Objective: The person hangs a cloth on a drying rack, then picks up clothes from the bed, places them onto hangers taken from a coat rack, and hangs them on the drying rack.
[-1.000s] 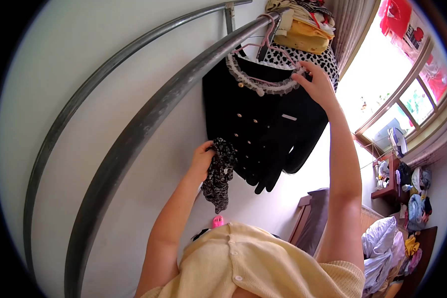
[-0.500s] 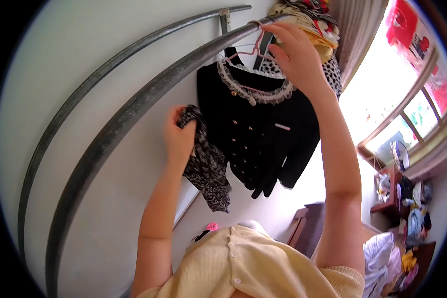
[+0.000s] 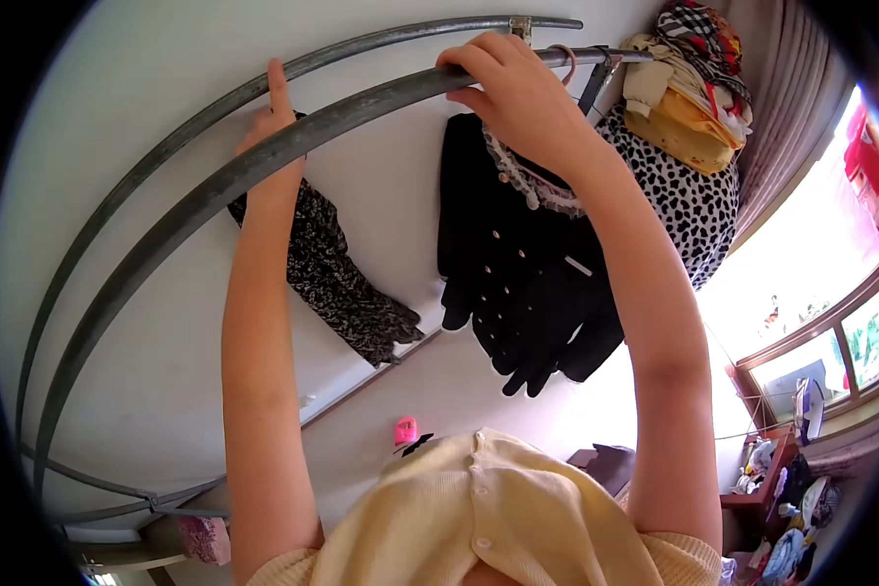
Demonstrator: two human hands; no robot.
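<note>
Two hands [image 3: 523,93], one black top [image 3: 527,283], one pink hanger [image 3: 569,64]

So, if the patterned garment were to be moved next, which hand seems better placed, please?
Left, I'd judge: the left hand has the patterned garment hanging from it, while the right hand grasps the front rail, nearer the black top.

No readable text anywhere.

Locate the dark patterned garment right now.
In the head view, the dark patterned garment hangs left of centre from the person's left hand, below the front rail and left of the black buttoned top.
</note>
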